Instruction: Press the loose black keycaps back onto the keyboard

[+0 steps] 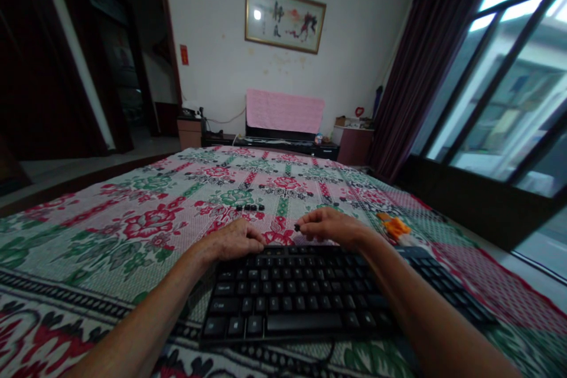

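A black keyboard (305,322) with pale-lettered keys lies on the patterned bedspread in front of me, and my right forearm crosses over its right part. My left hand (234,239) grips the keyboard's back left edge with bent fingers; the fingertips are partly hidden. Just behind the back edge, my right hand (325,225) pinches a small black keycap (297,227) between thumb and fingertips, raised a little above the cloth. Several loose black keycaps (250,208) lie in a short row on the bedspread, beyond my left hand.
An orange cloth-like item (396,227) lies on the floral bedspread (150,224), beyond my right forearm. The keyboard's cable (328,353) runs off its near side. Farther back are a low black cabinet (328,150) and a pink cloth (284,111).
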### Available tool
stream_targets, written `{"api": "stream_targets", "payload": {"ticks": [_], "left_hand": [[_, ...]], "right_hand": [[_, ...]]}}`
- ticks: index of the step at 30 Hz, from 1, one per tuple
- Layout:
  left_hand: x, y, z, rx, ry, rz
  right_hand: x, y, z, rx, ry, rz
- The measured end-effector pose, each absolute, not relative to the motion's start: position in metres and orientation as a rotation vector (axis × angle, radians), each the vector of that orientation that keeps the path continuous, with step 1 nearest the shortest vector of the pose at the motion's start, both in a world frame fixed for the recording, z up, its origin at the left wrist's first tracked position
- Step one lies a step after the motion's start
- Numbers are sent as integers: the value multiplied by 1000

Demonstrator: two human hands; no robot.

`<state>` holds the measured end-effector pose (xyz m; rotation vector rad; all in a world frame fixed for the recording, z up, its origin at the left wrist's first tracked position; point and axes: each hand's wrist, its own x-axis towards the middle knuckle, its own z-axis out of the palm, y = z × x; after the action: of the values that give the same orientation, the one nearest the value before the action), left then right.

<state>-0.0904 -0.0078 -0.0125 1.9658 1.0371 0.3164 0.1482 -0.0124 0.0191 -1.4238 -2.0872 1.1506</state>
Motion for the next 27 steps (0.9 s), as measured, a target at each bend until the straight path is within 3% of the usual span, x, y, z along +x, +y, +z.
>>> {"api": "stream_targets", "payload": {"ticks": [4,8,27], "left_hand": [[-90,-8,-12,1981,1031,314],[-91,-9,-8,1958,1021,298],[-88,-12,5,1893,1142,316]], "right_hand": [[146,-20,29,-1283,-1924,1426],[144,-23,32,-1256,-1931,1477],[113,-34,30,-1341,-2377,859]]}}
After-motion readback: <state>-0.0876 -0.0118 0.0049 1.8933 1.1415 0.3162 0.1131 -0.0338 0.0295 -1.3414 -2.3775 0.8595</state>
